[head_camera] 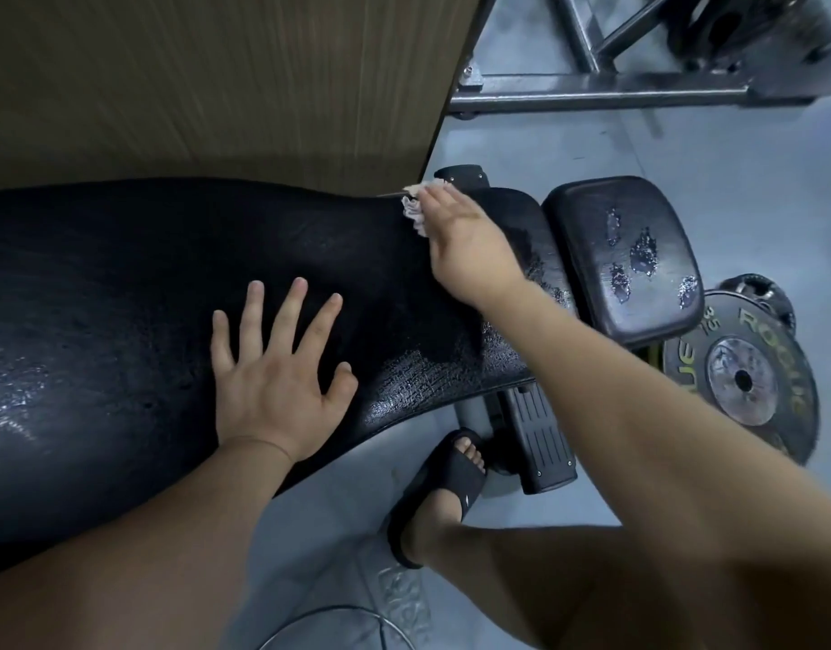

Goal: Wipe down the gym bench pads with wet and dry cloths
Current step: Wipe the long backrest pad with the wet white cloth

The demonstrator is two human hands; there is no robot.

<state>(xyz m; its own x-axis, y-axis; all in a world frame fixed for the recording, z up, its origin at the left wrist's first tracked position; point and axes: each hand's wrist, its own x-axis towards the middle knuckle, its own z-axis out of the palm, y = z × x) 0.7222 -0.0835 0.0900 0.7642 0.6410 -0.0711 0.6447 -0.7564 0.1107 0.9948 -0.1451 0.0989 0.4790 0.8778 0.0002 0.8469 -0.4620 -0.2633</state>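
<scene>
A long black back pad (pixel 122 297) of the gym bench fills the left and middle of the view, its cracked surface shining wet in places. My left hand (pixel 277 368) lies flat on it with fingers spread. My right hand (pixel 460 241) presses a small pale cloth (pixel 414 212) onto the pad's far narrow end; most of the cloth is hidden under the palm. Beyond that end sits the smaller black seat pad (pixel 587 255), worn through in several torn patches.
A wood-grain panel (pixel 207 77) stands right behind the bench. A black weight plate (pixel 751 372) lies on the floor at the right, by the seat pad. A grey steel frame (pixel 591 91) crosses the pale floor at the top. My sandalled foot (pixel 446 480) stands beside the bench foot (pixel 540 438).
</scene>
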